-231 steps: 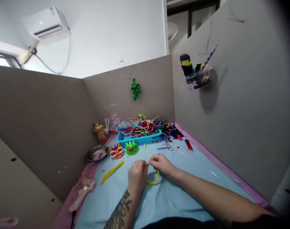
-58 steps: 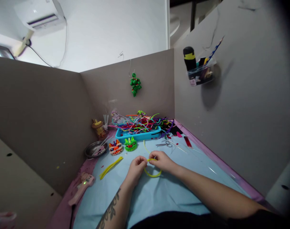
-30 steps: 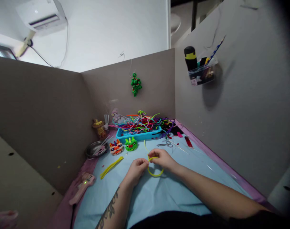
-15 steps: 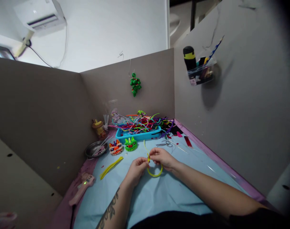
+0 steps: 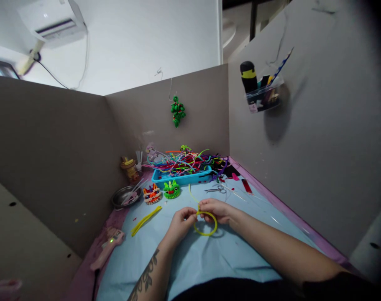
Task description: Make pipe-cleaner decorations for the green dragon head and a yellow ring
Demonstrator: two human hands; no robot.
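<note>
A yellow pipe cleaner (image 5: 205, 234) is bent into a round loop, with a loose end pointing up and away from me. My left hand (image 5: 182, 221) pinches the loop at its left side. Close against it, my right hand (image 5: 217, 210) has its fingers closed on the pipe cleaner near the crossing at the top. The fingertips hide how the ends meet there. To the left, a bundle of straight yellow pipe cleaners (image 5: 146, 220) lies on the blue sheet (image 5: 228, 263). Beyond it sit a green animal head (image 5: 172, 190) and an orange-and-white one (image 5: 152, 194), both of fuzzy stems.
A blue tray (image 5: 184, 179) at the back overflows with coloured pipe cleaners. Scissors (image 5: 217, 190) lie right of centre. A metal bowl (image 5: 126, 196) and a pink glue gun (image 5: 108, 248) stand at the left. Grey partitions (image 5: 205, 108) enclose the table.
The loop has turned and shifted slightly right and towards me, and shows more openly. My right hand has come slightly down and to the right, the left a little rightward.
</note>
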